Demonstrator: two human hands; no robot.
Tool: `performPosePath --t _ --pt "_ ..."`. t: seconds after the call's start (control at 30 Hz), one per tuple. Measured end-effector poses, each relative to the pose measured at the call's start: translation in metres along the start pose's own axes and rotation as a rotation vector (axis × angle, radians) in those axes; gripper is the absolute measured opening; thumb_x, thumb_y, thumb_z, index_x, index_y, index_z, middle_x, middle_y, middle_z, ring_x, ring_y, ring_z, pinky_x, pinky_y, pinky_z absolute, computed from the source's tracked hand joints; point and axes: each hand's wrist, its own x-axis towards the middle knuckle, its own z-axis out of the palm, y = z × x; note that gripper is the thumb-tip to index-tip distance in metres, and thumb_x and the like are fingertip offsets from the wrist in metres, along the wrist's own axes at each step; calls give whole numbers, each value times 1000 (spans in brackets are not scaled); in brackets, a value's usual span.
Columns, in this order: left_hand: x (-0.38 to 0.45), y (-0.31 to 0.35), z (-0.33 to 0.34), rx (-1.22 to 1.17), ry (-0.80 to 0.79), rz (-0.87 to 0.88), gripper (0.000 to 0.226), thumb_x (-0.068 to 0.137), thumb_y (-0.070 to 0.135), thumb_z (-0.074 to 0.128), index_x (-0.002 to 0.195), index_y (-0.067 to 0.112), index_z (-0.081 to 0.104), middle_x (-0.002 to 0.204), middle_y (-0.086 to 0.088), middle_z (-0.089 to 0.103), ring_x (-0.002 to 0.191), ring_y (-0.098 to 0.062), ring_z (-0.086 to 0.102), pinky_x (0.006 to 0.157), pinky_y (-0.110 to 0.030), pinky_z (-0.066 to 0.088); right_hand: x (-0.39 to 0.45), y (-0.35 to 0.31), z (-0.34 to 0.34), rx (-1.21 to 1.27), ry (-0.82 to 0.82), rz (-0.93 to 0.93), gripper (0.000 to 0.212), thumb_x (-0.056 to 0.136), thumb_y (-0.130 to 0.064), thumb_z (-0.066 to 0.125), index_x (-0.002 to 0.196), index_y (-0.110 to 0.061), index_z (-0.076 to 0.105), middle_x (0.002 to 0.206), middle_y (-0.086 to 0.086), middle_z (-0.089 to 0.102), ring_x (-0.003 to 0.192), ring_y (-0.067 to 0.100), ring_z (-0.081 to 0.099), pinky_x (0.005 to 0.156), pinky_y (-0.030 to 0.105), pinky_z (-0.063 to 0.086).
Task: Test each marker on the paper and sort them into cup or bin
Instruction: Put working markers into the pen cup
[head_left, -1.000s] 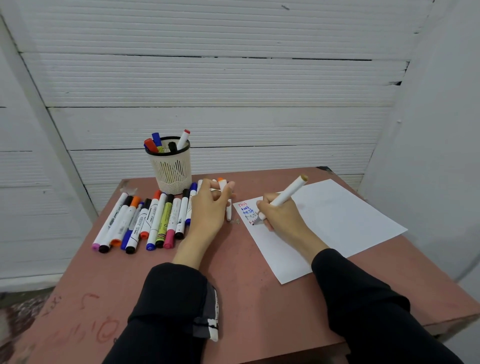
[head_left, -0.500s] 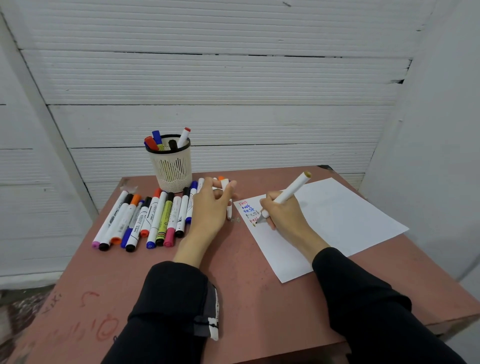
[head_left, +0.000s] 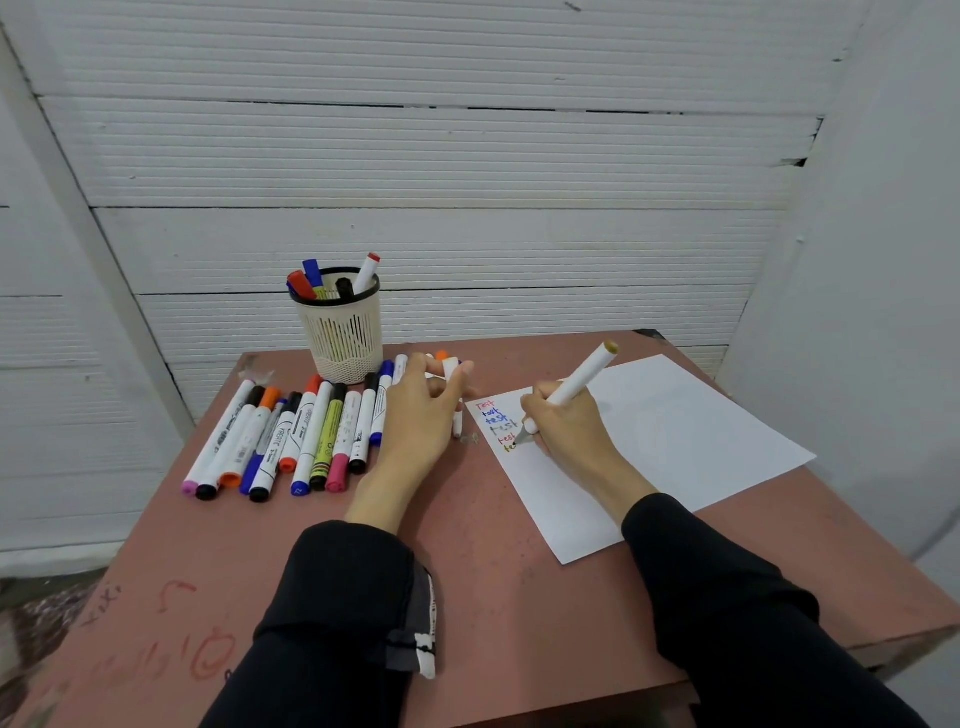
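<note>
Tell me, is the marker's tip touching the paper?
Touching. The head view shows the right hand pressing the marker tip onto the paper, beside the olive "test".

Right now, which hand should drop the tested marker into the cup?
Right hand: it already grips the marker on the paper. The left hand, nearer the cup, holds a cap.

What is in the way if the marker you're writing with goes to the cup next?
Judging from this view, the left hand lies between the marker in the right hand and the cup. Lifting the marker over that hand would probably clear it.
</note>
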Motion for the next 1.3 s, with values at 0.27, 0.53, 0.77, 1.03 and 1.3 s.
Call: performPosePath --t 0.27,0.53,0.77,1.03,1.3 --pt "0 0 0 -4 4 9 23 96 33 55 82 18 43 79 2 72 60 4 65 46 -13 45 1 0 0 -10 42 -2 38 87 -6 53 55 -15 34 65 13 41 54 20 36 47 23 30" --pt "2 -4 -1 5 -19 19 24 94 37 57 85 18 45 82 1 73 64 2 66 52 -17 48 1 0 0 -9 57 3 32 85 -8 53 59 -11 36 67 13 40 63 21 38 55 26 31" --pt "0 3 -1 -84 -99 76 23 98 30 50 96 10 60 76 -3 57 58 -4 51 49 -23 45 1 -12 -12 248 91 66 35 92 -30 64 68 -17 43 48 -7 46 44 7 36 42 20 27" --pt "-1 1 5 -22 -203 55 22 103 25 40 109 14 57 72 0 53 52 1 54 49 -17 46 -1 -29 -22 722 20 177 35 93 -37 62 67 -18 46 53 -2 34 44 8 24 39 19 17" --pt "-1 2 7 -73 -203 84 13 97 23 54 99 18 66 72 12 59 60 -1 55 53 -16 42 -2 -28 -18 671 11 205 31 96 -29 58 70 -12 52 53 3 44 40 9 26 39 18 19"
